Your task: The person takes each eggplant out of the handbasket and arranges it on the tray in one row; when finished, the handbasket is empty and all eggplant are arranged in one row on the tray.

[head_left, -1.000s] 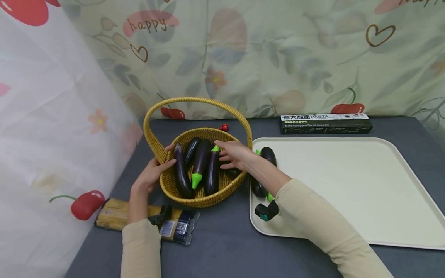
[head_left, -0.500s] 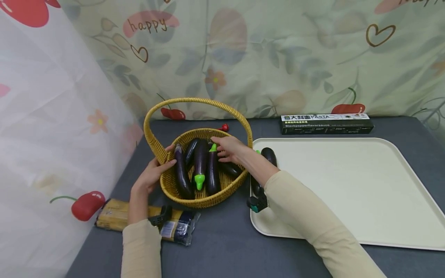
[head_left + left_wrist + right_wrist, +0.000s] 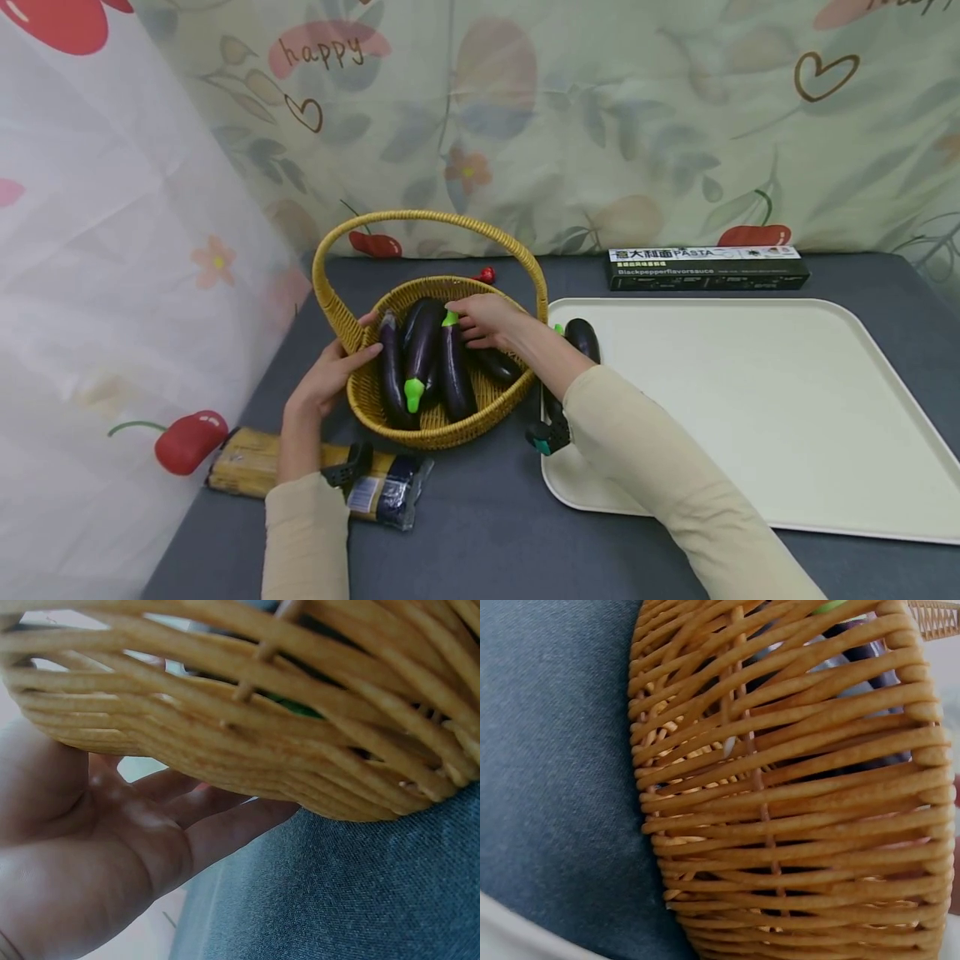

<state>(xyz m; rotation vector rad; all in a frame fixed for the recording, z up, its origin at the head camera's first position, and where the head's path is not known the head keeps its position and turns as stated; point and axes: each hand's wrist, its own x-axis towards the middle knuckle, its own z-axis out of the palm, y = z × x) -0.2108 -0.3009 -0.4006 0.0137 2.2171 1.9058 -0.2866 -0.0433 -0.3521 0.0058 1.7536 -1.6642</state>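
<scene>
A yellow wicker basket [image 3: 442, 437] with a tall arched handle stands on the dark cloth, with several dark purple eggplants inside. My left hand [image 3: 326, 379] holds its left side, thumb over the rim; in the left wrist view the fingers lie against the outer weave [image 3: 225, 742]. Reaching in from the right, my right hand [image 3: 489, 322] pinches the green stem end of one eggplant [image 3: 455, 375]. Left of that one lies an eggplant [image 3: 422, 342] with its green cap toward me. Another eggplant [image 3: 497, 365] rests under the right hand. Basket weave [image 3: 795, 810] hides the right fingers in the right wrist view.
A large cream tray [image 3: 750, 400] lies on the right, with eggplants [image 3: 582, 337] at its left edge, partly behind the right arm. A black pasta box [image 3: 708, 271] stands behind it. A pack of dry noodles [image 3: 247, 462] lies under the left forearm.
My right hand has moved slightly left inside the basket, and the stem end of its eggplant went with it. The neighbouring eggplant has shifted left. The left hand and basket stay put.
</scene>
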